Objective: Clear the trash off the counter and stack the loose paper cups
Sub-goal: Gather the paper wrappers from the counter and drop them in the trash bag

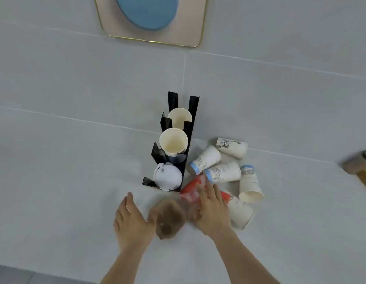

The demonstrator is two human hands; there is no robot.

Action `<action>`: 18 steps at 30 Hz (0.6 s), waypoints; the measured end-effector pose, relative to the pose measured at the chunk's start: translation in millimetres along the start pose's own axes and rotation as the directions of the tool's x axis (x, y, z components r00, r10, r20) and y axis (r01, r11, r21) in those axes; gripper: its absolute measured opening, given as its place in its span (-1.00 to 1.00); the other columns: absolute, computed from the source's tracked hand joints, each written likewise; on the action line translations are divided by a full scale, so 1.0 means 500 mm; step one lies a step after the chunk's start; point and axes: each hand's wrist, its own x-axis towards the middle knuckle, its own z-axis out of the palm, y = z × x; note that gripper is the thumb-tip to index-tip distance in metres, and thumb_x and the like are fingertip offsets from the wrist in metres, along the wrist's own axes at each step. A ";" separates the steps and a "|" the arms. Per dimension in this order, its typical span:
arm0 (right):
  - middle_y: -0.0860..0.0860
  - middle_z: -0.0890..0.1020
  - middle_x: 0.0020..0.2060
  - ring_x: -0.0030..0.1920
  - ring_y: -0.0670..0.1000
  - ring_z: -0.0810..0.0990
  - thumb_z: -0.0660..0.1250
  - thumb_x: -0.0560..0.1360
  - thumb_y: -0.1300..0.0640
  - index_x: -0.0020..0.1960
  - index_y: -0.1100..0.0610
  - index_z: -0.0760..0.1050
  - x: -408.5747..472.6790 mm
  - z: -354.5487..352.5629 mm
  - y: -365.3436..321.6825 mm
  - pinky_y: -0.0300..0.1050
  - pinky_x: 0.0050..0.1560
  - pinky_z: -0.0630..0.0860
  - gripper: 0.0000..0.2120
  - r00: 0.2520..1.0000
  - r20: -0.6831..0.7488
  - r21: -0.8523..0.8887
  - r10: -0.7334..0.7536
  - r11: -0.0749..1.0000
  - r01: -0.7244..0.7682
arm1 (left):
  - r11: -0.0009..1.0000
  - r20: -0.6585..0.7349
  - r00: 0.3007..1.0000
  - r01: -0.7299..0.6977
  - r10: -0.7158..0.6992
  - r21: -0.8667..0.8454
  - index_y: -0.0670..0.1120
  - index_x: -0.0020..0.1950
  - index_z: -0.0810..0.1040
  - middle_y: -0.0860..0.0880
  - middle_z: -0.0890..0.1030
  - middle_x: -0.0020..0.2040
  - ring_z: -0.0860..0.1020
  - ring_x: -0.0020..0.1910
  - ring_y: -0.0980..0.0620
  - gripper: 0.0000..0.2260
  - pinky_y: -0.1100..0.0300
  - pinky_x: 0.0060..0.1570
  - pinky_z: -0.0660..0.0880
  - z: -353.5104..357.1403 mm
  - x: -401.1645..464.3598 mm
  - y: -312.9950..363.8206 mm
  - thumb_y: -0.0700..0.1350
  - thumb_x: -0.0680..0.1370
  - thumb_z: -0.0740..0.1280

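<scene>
Working left to right across the counter (65,191), I log the following.

Item one: left hand (130,221), fingers spread and gripping nothing, cupped just left of a brown crumpled wad (168,219). I judge it placed to corral the wad from that side.

Item two: the wad itself, blurred, near the counter's front edge between both hands; trash, probably paper.

Item three: black cup rack (179,148), standing toward the counter's back edge, holding upright cream cups (173,141) and a white lidded piece (167,177) at its near end. Stacking destination, I assume.

Item four: red wrapper (191,190), crinkled, lying at the rack's near right corner. Trash.

Item five: right hand (211,212), fingers extended flat over the wrapper, touching it; whether they have pinched it I cannot tell.

Item six: loose paper cups (223,173), several, tipped on their sides right of the rack, touching one another, one partly under the right hand. Unstacked.

Item seven: wooden object (360,167), at the far right edge, unidentified.
</scene>
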 end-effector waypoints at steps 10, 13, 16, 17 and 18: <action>0.06 0.47 0.32 0.37 0.20 0.38 0.40 0.41 -0.26 0.56 -0.05 0.20 0.033 0.047 -0.017 0.13 0.42 0.36 -0.19 0.982 0.102 -0.010 0.160 0.987 -0.160 | 0.960 0.383 0.898 0.268 -0.217 -0.084 -0.01 0.16 0.49 -0.02 0.63 -0.03 0.61 -0.03 -0.16 -0.76 0.02 -0.03 0.57 0.045 0.034 -0.029 0.05 0.54 0.31; 0.07 0.52 0.20 0.28 0.18 0.43 0.39 0.47 -0.10 0.49 -0.04 0.33 0.037 0.039 -0.011 0.06 0.27 0.47 -0.38 0.980 0.129 0.096 0.152 0.982 -0.165 | 0.945 0.339 0.909 0.300 -0.244 -0.126 -0.02 0.10 0.49 -0.04 0.65 -0.07 0.64 -0.08 -0.20 -0.86 -0.01 0.00 0.58 0.046 0.039 -0.037 -0.04 0.57 0.29; 0.10 0.55 0.11 0.21 0.19 0.47 0.33 0.47 0.15 0.45 -0.04 0.39 0.032 0.038 -0.002 0.07 0.13 0.53 -0.46 0.979 0.143 0.113 0.146 0.980 -0.162 | 0.948 0.305 0.921 0.291 -0.242 -0.127 -0.03 0.07 0.48 -0.01 0.59 -0.17 0.62 -0.10 -0.20 -0.91 -0.02 -0.03 0.59 0.041 0.039 -0.047 -0.09 0.58 0.27; 0.10 0.55 0.09 0.21 0.20 0.48 0.31 0.46 0.21 0.42 -0.04 0.42 0.029 0.039 -0.001 0.07 0.12 0.54 -0.46 0.976 0.148 0.112 0.157 0.978 -0.174 | 0.947 0.298 0.921 0.297 -0.250 -0.124 -0.04 0.06 0.48 0.01 0.56 -0.21 0.61 -0.12 -0.20 -0.92 -0.02 -0.04 0.58 0.038 0.036 -0.048 -0.10 0.58 0.27; 0.10 0.56 0.09 0.21 0.20 0.49 0.30 0.46 0.24 0.40 -0.04 0.44 0.026 0.040 -0.001 0.07 0.11 0.55 -0.46 0.974 0.157 0.110 0.165 0.977 -0.184 | 0.943 0.286 0.922 0.307 -0.261 -0.127 -0.04 0.05 0.47 0.01 0.54 -0.23 0.60 -0.13 -0.20 -0.93 -0.02 -0.05 0.58 0.034 0.033 -0.049 -0.11 0.58 0.27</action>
